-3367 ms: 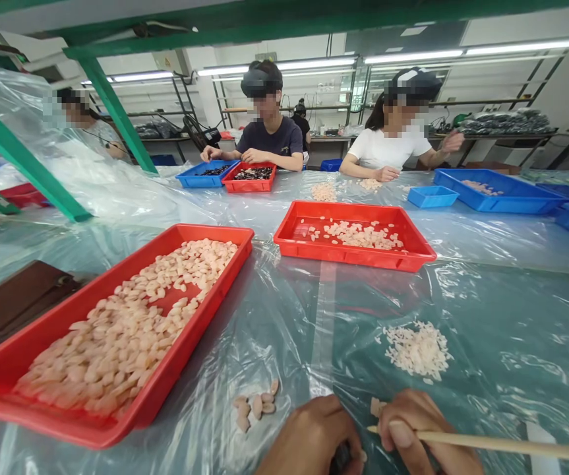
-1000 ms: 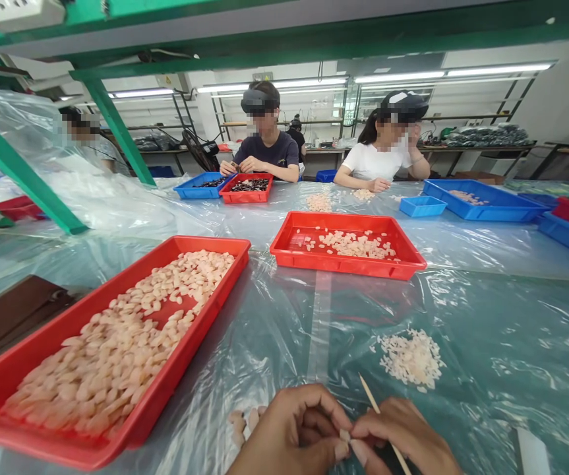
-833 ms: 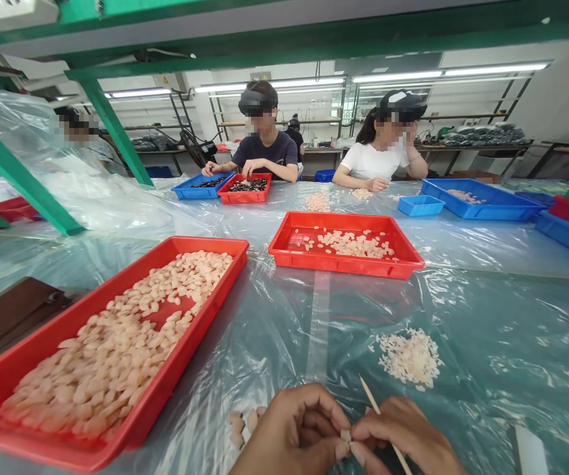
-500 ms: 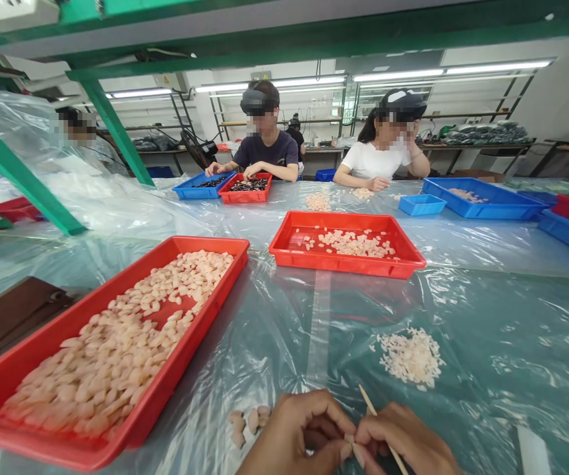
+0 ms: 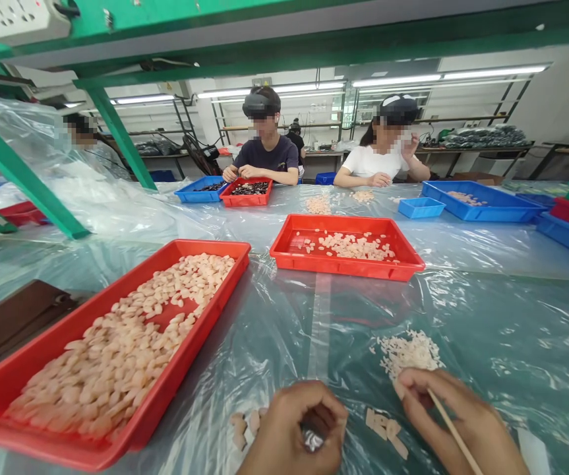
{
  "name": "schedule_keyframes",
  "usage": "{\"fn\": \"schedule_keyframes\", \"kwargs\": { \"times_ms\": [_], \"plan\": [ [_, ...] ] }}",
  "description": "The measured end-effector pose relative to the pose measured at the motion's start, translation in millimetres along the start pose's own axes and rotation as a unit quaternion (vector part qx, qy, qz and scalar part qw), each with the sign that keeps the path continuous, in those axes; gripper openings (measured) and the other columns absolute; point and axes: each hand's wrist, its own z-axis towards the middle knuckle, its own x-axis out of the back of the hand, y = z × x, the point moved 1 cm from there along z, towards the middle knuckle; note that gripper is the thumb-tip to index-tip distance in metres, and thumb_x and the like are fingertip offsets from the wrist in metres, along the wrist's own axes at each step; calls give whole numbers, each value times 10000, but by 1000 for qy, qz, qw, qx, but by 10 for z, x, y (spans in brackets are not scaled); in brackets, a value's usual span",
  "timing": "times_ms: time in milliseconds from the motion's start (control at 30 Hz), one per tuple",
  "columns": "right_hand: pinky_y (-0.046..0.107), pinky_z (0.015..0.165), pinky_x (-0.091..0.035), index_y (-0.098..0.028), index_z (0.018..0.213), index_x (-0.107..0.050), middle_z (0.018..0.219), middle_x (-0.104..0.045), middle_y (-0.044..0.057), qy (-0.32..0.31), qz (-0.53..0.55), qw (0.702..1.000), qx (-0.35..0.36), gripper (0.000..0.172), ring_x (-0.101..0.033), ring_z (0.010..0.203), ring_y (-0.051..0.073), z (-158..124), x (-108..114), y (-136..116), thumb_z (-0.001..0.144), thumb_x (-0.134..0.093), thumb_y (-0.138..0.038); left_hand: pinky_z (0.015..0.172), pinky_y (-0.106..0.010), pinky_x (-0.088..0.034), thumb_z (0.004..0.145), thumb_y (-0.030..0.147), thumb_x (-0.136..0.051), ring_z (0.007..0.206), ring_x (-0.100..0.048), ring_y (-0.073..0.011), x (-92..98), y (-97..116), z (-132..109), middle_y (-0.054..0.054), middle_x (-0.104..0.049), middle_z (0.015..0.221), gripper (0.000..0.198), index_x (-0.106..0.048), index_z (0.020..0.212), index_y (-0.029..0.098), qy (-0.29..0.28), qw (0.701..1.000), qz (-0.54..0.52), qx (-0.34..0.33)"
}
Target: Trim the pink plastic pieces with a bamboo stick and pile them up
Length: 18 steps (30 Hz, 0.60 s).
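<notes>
Head view, lower frame: our right hand (image 5: 455, 422) pinches a thin stick (image 5: 455, 432), its fingertips at the white pile (image 5: 410, 349). Our left hand (image 5: 297, 435) is curled closed, contents unclear. Pale pieces (image 5: 383, 429) lie between the hands.

A factory workshop, probably a sorting line: beyond the hands (image 5: 294, 435), a plastic-sheeted worktop (image 5: 486, 310) carries red trays (image 5: 343, 266) of pale pieces (image 5: 116, 356); co-workers (image 5: 267, 152) sit opposite under strip lights (image 5: 393, 80).

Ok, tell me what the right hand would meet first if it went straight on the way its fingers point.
Most likely the pile of small white bits: the right hand, holding a thin stick, points its fingertips at its near edge, perhaps already touching.
</notes>
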Motion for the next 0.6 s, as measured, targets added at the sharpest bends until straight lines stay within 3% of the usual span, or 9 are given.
{"fn": "schedule_keyframes", "kwargs": {
  "times_ms": [100,167,267,500,600],
  "plan": [
    [241,489,-499,-268,876,-624,781,-711,21,28,-79,996,-40,185,-677,644,197,66,81,218,878,-477,-381,580,-168,-467,606,-21,-487,621,-597,-122,-38,-14,-3,-29,-639,706,218,-601,698,140,-31,998,13,-52],
    [334,589,-524,-245,913,-646,842,-731,51,40,-134,990,-37,267,-689,724,248,97,116,294,894,-414,-375,571,-165,-461,582,-43,-474,609,-585,-120,-46,-35,-2,-32,-634,689,238,-598,684,132,-25,997,33,-66],
    [425,626,-515,-201,940,-663,862,-735,91,46,-181,982,-27,342,-684,744,295,118,135,335,880,-370,-366,563,-161,-452,568,-70,-470,603,-584,-122,-40,-49,4,-38,-637,673,262,-618,677,116,-25,994,74,-70],
    [346,561,-490,-239,884,-617,747,-692,44,-52,-169,983,-47,198,-666,630,238,53,38,466,827,-462,-348,569,-163,-457,563,-90,-494,620,-632,-145,-50,-11,10,-70,-687,707,346,-716,754,95,-78,986,136,-53],
    [335,547,-480,-250,853,-592,750,-673,45,-43,-167,984,-48,164,-651,620,233,70,67,453,819,-466,-350,572,-168,-455,553,-87,-504,616,-634,-150,-64,-24,11,-75,-699,703,344,-721,754,88,-91,981,159,-67]
  ]
}}
